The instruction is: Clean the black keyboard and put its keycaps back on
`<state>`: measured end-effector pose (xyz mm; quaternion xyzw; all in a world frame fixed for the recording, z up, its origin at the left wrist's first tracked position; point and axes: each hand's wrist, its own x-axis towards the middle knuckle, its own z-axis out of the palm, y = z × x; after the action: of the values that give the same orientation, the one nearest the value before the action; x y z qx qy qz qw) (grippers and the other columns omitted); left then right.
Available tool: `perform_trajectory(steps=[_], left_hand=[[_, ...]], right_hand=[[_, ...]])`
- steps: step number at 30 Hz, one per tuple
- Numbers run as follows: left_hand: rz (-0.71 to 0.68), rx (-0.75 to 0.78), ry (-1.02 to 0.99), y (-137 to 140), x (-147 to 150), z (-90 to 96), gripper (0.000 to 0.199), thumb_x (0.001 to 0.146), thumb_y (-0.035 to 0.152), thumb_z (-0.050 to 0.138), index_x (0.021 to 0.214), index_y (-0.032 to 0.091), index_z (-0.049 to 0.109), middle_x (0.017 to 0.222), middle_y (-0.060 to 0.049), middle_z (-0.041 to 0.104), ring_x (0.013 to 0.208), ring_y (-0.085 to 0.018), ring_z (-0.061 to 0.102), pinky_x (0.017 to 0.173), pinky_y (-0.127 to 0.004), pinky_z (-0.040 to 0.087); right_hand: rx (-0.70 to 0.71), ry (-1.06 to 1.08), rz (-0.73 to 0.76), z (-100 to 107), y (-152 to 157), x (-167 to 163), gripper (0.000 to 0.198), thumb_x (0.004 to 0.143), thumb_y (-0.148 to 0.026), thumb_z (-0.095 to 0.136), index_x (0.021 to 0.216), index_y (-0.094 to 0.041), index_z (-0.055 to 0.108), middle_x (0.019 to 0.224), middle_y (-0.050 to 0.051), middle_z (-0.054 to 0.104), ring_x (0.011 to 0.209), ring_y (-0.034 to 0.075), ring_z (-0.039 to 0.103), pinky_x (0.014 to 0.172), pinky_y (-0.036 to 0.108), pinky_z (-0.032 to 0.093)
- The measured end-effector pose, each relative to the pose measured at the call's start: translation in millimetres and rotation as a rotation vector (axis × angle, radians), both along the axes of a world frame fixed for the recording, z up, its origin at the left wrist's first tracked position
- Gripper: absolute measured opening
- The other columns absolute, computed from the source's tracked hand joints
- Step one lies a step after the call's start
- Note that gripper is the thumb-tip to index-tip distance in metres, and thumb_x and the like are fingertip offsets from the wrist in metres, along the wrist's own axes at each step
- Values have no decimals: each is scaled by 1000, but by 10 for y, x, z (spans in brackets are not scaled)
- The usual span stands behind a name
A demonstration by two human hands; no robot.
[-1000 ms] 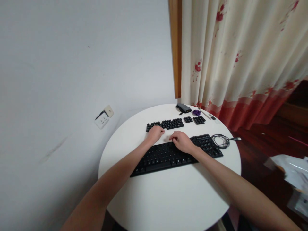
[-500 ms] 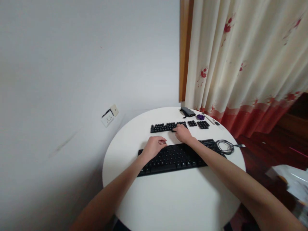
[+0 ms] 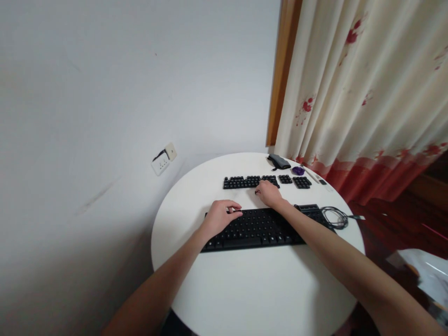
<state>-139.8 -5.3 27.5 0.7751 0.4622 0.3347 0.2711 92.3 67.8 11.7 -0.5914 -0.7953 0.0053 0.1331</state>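
A black keyboard base (image 3: 252, 228) with its keycaps off lies across the table. My left hand (image 3: 219, 218) is over its upper left part, thumb and forefinger curled together; a dark bit shows between the tips, too small to tell from the keyboard behind. Beyond the base, rows of loose black keycaps (image 3: 240, 182) are laid out. My right hand (image 3: 269, 194) is at the near edge of these rows, its fingertips pinched on a small dark keycap (image 3: 257, 192). The right forearm crosses above the base and hides part of it.
Two smaller keycap groups, one a small block (image 3: 285, 179) and one a number-pad block (image 3: 301, 182), sit right of the rows. Behind them are a grey pouch (image 3: 279, 162) and a purple item (image 3: 298, 171). A coiled cable (image 3: 334, 218) lies near the round white table's (image 3: 266, 284) right edge.
The view has shifted slightly. My right hand has drawn a little toward me from the keycap rows, with the keycap at its fingertips. My left hand stays over the base, thumb and forefinger slightly more apart.
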Motion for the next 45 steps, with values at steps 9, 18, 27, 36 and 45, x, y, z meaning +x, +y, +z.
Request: perform_trajectory(steps=[9,18,27,36,45], left_hand=[[-97,-39,66,-234,36,-16,6,78,26,75,81,23,78,84,0,76,74,-17,64,71,-27,48],[-134,-87,109,-306,78,-161,9,78,27,74,81,22,80,83,-2,77,73,-17,61,68,-27,45],[-170,-130,90,-324,97,-106,8,81,25,73,84,24,81,89,0,78,79,-17,64,70,-27,45],[-221,-35,91,-335,126,-115,7,80,19,76,80,25,80,88,2,78,83,-17,66,77,-29,47],[-277,73,88,-343,142,-110,11,78,13,77,73,23,77,82,3,77,78,-14,66,78,-29,45]], right_hand=[[-34,109,31,31,-73,-36,12,84,-14,65,84,-15,76,93,12,75,93,24,67,81,29,45],[-11,421,205,141,-732,-46,8,85,-18,68,85,-18,75,82,3,75,76,16,66,73,25,46],[-299,707,301,-33,-1071,20,6,80,-20,70,80,-16,75,70,0,70,61,13,59,56,22,42],[-322,655,385,-6,-1135,-21,6,81,-15,69,79,-16,74,69,-1,69,61,12,59,58,22,41],[-172,461,450,9,-1212,-78,7,82,-11,71,80,-18,73,82,2,71,75,15,63,72,25,44]])
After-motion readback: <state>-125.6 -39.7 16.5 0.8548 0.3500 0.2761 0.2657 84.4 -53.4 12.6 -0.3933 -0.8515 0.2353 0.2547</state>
